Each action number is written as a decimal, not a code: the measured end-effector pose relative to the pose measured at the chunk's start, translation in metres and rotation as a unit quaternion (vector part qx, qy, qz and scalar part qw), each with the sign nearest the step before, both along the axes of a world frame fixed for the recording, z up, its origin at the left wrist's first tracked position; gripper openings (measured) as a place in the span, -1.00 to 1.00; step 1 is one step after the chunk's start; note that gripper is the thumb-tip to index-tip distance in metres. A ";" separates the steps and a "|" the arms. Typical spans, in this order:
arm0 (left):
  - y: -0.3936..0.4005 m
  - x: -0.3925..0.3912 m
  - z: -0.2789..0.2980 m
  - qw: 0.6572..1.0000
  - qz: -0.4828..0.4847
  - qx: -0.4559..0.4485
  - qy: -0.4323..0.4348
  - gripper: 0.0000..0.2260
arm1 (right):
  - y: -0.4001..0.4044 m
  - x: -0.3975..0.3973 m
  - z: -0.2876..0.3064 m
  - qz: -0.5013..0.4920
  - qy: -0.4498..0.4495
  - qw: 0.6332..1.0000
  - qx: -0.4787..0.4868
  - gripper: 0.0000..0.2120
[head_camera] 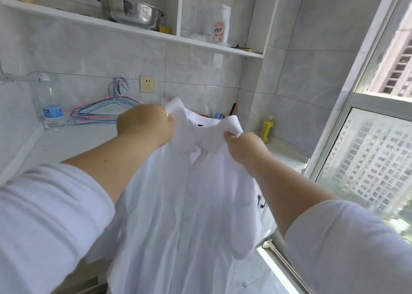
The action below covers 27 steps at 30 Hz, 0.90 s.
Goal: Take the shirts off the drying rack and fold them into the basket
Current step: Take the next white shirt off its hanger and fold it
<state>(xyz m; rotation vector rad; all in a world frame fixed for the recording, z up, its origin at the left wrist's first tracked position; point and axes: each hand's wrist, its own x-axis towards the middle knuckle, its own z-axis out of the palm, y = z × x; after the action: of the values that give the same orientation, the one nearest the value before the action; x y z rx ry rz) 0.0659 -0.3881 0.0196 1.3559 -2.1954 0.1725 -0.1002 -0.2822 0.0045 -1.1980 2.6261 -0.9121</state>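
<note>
**White shirt being held up by both hands**

White cotton is hanging in the middle of the view: a shirt with a collar and a button placket is drooping from the two hands, its body falling toward six o'clock and out of the bottom edge. Dark lettering is showing on its chest at about four o'clock of the cloth.

The left hand is gripping the collar's upper corner at eleven o'clock of the shirt, fingers curled tight round the fabric. The right hand is pinching the other collar point at one o'clock, thumb and fingers closed on the cloth. Both forearms are reaching in from rolled white sleeves.

Behind the shirt a pale counter is running along the tiled wall. At nine o'clock from the left hand, pink and blue wire hangers are lying on it, and further toward nine a clear water bottle is standing upright. A wall socket is sitting at twelve o'clock of the left hand. A yellow bottle is standing at two o'clock of the right hand.

On the shelf at twelve o'clock a steel basin is resting, with a pink-labelled bottle to its three o'clock. A window is filling the three o'clock side.
</note>
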 end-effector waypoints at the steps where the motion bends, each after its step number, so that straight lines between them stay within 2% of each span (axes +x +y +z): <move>1: 0.004 -0.007 0.000 1.000 -0.012 0.023 0.016 -0.68 | -0.005 0.009 0.000 0.008 -0.079 0.996 -0.041 -0.66; 4: 0.016 -0.024 -0.003 0.984 -0.086 0.125 0.088 -0.75 | -0.019 0.029 -0.002 0.046 -0.244 0.962 -0.111 -0.61; 6: 0.021 -0.029 -0.008 0.949 -0.136 0.222 0.178 -0.76 | -0.024 0.044 -0.002 0.071 -0.303 0.942 -0.129 -0.58; 8: 0.025 -0.029 -0.012 0.868 -0.205 0.352 0.285 -0.73 | -0.026 0.052 0.000 0.086 -0.347 0.923 -0.145 -0.52; 10: 0.027 -0.024 -0.011 0.769 -0.278 0.468 0.335 -0.68 | -0.025 0.052 0.003 0.108 -0.379 0.906 -0.154 -0.49; 12: 0.027 -0.017 -0.008 0.690 -0.335 0.543 0.342 -0.58 | -0.019 0.050 0.007 0.148 -0.402 0.891 -0.148 -0.48; 13: 0.027 -0.012 -0.006 0.661 -0.358 0.570 0.332 -0.56 | -0.014 0.048 0.009 0.168 -0.406 0.886 -0.148 -0.48; 16: 0.031 0.000 -0.001 0.611 -0.416 0.613 0.278 -0.63 | -0.005 0.041 0.012 0.224 -0.394 0.877 -0.161 -0.51; 18: 0.035 0.005 0.001 0.592 -0.446 0.629 0.233 -0.61 | -0.002 0.039 0.015 0.212 -0.341 0.902 -0.156 -0.47; 20: 0.038 0.008 0.002 0.599 -0.465 0.622 0.196 -0.41 | -0.001 0.039 0.019 0.174 -0.271 0.934 -0.158 -0.53; 22: 0.045 0.009 0.001 0.628 -0.471 0.592 0.186 -0.34 | -0.001 0.034 0.020 0.146 -0.227 0.948 -0.168 -0.63; 23: 0.048 0.009 -0.001 0.660 -0.460 0.561 0.194 -0.36 | 0.000 0.032 0.020 0.145 -0.226 0.947 -0.176 -0.66; 25: 0.046 0.006 -0.008 0.767 -0.398 0.445 0.235 -0.50 | 0.004 0.026 0.020 0.173 -0.258 0.930 -0.195 -0.74; 26: 0.039 0.005 -0.012 0.814 -0.353 0.370 0.275 -0.62 | 0.009 0.023 0.020 0.191 -0.284 0.917 -0.207 -0.82; 27: 0.032 0.004 -0.016 0.834 -0.317 0.317 0.321 -0.75 | 0.013 0.021 0.019 0.212 -0.315 0.899 -0.216 -0.88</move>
<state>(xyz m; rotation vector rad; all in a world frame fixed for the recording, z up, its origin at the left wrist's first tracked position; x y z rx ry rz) 0.0701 -0.3559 0.0040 0.6967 -2.0008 -1.1755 -0.0792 -0.2695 0.0238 -1.2104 1.6228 -1.5113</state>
